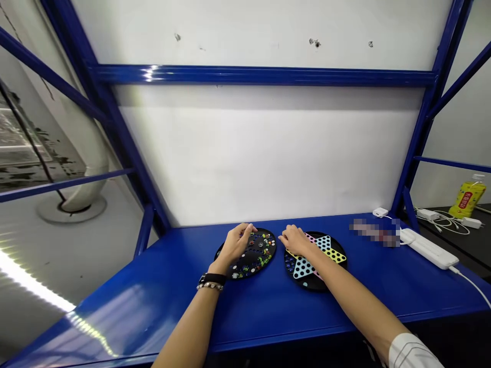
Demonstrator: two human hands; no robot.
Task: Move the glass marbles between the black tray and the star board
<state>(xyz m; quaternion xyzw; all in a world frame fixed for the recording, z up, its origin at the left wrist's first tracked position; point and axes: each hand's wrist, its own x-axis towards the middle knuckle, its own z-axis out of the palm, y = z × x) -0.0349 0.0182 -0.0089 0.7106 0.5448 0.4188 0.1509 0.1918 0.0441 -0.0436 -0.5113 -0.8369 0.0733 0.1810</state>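
Note:
My left hand (238,242), with a black band and a beaded bracelet at the wrist, is over the far left part of a round black board (251,259). Small glossy marbles in green, white, yellow and red sit mostly around the board's rim. Thumb and fingertips come together in a pinch, and whatever is between them is too small to make out. Above the left edge of a Chinese checkers board (326,245), my right hand (296,240) has its fingers curled together, their tips partly hidden. This board is round and black with a pink, blue and yellow star full of holes.
Both boards lie on a blue tabletop (161,291) backed by a white panel (264,158) in a blue frame. At right are a white power strip (429,249), a white plug (380,212) and cables. A yellow bottle (468,198) stands on a dark surface beyond.

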